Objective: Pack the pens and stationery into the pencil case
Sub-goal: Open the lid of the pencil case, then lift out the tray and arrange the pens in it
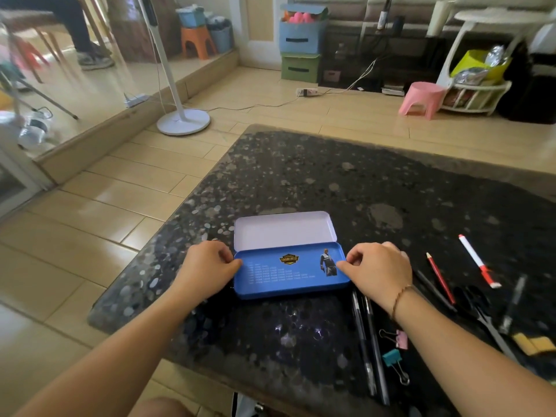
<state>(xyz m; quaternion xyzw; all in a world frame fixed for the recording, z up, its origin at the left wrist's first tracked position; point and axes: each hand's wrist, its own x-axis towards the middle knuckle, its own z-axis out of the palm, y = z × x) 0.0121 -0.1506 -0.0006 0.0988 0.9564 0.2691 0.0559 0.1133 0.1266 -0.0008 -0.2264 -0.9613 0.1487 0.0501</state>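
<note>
Your left hand [207, 266] pinches the left end and your right hand [377, 273] the right end of the open blue metal pencil case [288, 275], which sits between them on the dark speckled stone table [346, 182]. Its white-lined lid [284, 233] lies flat behind; the tray holds no pens. Black pens [371, 341], red pencil [440, 276], binder clips [395, 361] etc. lie to the right; bare tabletop beyond the case, table edge near on the left.

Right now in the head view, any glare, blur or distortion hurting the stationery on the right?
Head view: wide-angle bending at the edges; window glare washes the table's far side; scissors and dark pens blur into the dark stone; pencil case sharp, well lit.
</note>
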